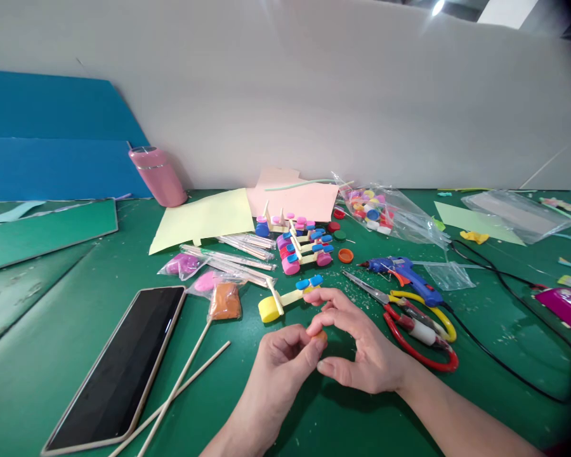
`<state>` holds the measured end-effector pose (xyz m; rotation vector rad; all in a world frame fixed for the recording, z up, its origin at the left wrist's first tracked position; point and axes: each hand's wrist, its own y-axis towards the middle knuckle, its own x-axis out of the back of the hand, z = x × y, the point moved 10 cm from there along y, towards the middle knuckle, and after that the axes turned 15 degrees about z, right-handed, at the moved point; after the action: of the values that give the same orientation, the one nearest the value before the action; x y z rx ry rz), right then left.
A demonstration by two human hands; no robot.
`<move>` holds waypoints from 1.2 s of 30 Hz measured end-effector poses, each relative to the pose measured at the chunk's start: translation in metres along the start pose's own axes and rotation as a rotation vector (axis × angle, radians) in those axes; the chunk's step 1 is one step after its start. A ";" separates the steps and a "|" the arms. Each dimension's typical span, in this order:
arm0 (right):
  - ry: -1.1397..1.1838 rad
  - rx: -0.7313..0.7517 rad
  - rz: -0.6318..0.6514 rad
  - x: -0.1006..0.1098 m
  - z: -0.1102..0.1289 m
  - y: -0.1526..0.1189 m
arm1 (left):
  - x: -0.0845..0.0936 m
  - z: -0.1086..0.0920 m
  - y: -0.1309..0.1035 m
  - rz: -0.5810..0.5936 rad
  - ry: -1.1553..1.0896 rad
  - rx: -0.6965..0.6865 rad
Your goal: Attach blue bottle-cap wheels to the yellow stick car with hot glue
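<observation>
1. A small orange piece [321, 337] is mostly covered by the left hand's grip [285, 365], its full shape obscured.
2. Crossed wooden sticks [169, 399] are cut off by the lower edge.
3. A magenta object [564, 309] is cropped by the right edge.
4. A blue board [42, 105] is cropped at left.
5. Colored pieces [372, 214] are blurred by a clear bag [416, 222].

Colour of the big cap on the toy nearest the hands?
Yellow; the cap shows best in head view.
</observation>
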<state>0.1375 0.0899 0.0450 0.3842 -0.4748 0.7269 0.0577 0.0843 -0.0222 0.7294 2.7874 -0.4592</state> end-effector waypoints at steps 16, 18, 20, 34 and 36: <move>0.118 0.003 -0.020 0.002 -0.003 -0.002 | -0.001 0.004 0.002 0.015 -0.002 0.009; 0.107 -0.001 -0.012 0.001 -0.003 -0.002 | -0.003 0.004 0.002 0.026 -0.014 0.021; 0.124 -0.003 -0.028 0.002 -0.004 -0.002 | -0.003 0.004 0.001 0.024 -0.018 0.020; -0.037 -0.005 -0.121 0.002 -0.006 0.000 | 0.008 0.013 0.003 -0.074 -0.319 0.003; -0.093 -0.007 -0.142 0.001 -0.006 0.000 | 0.007 0.015 0.003 -0.078 -0.352 0.011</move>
<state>0.1399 0.0934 0.0411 0.4418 -0.5317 0.5712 0.0553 0.0843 -0.0388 0.4878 2.4892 -0.5579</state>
